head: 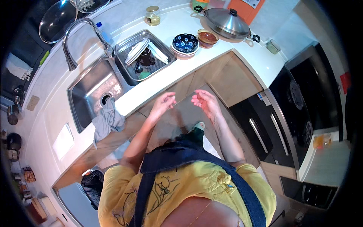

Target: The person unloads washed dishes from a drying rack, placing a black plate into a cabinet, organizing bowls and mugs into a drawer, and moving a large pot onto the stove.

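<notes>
Both of my hands hang in the air before my body, over the floor beside the counter. My left hand (163,104) has loosely curled fingers and holds nothing. Apart from it, my right hand (206,101) is half spread, palm turned inward, with nothing in it. Nearest on the counter is a grey cloth (107,120), draped from the sink bowl (93,90) over the front edge. White plates (137,51), a dark mug (146,57) and a green scrubber (144,75) lie in the metal draining basket (164,67). A blue flower-patterned bowl (185,43) sits in a pale one.
A curved chrome faucet (65,45) arches over the sink. Behind stand a glass jar (153,16), brown bowls (208,38) and a lidded steel wok (228,22). Cabinet fronts and a black oven (256,127) border the floor at right; a grey bin (75,203) stands lower left.
</notes>
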Demonstrator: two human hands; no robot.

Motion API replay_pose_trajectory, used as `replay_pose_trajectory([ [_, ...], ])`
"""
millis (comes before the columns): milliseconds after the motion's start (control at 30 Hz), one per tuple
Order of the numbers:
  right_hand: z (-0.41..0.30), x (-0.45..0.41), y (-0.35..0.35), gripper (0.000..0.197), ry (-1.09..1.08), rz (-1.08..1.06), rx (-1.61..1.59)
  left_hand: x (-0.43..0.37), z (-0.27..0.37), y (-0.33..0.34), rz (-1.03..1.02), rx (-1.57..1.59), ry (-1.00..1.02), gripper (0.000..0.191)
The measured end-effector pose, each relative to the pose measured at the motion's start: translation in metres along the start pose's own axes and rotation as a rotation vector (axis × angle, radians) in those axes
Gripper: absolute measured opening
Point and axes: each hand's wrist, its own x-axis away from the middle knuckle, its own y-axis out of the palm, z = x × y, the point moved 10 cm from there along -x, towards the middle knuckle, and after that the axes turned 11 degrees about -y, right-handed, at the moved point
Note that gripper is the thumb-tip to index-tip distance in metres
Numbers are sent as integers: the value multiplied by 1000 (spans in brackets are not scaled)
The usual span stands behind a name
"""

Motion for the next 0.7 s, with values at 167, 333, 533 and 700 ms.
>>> replay_pose_trajectory([
  [167,-42,-110,-24,35,-7,-70,94,-89,26,-8,107,157,-70,50],
  [333,-58,-209,-43,60,80,44,417,-174,68,-40,327,31,-125,67],
  [533,-23,-267,-51,79,346,-7,435,-250,97,-71,461,-133,-231,66],
  [700,-8,-279,-33,67,299,-135,293,-290,84,-87,297,-325,-357,34],
])
